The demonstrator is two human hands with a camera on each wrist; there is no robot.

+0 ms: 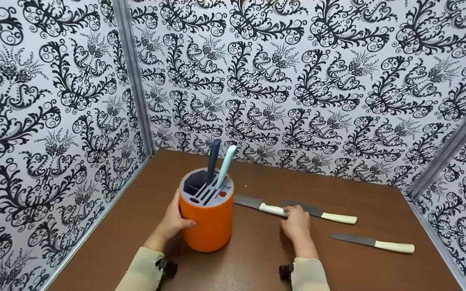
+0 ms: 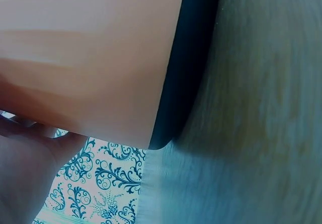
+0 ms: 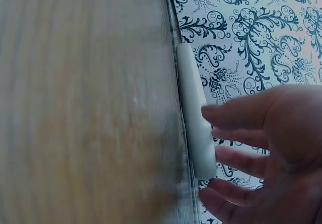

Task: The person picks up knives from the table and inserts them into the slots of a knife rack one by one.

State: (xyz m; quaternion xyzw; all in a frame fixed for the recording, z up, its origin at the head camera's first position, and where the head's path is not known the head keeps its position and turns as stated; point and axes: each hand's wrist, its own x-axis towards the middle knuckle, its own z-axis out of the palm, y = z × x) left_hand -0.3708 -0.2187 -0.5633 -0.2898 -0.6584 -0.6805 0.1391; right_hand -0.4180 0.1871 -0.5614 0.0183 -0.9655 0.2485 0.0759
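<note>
My left hand [image 1: 175, 220] grips the side of an upright orange knife block [image 1: 208, 228], thumb across its front and fingers hidden behind. In its grey slotted top stand a dark-handled knife [image 1: 213, 161] and a light-blue-handled knife [image 1: 227, 165]. My right hand [image 1: 297, 223] reaches over a white-handled knife [image 1: 272, 209] lying on the table, the tip of its blade behind the block. In the right wrist view, the thumb and loosely bent fingers [image 3: 241, 156] are right at the white handle [image 3: 193, 113], not wrapped round it.
A broad-bladed knife with a cream handle [image 1: 339, 218] lies just past my right hand, its blade partly covered by it. Farther right lies a smaller cream-handled knife [image 1: 395, 247]. Patterned walls [image 1: 273, 81] enclose the brown table [image 1: 253, 262] at the back and sides.
</note>
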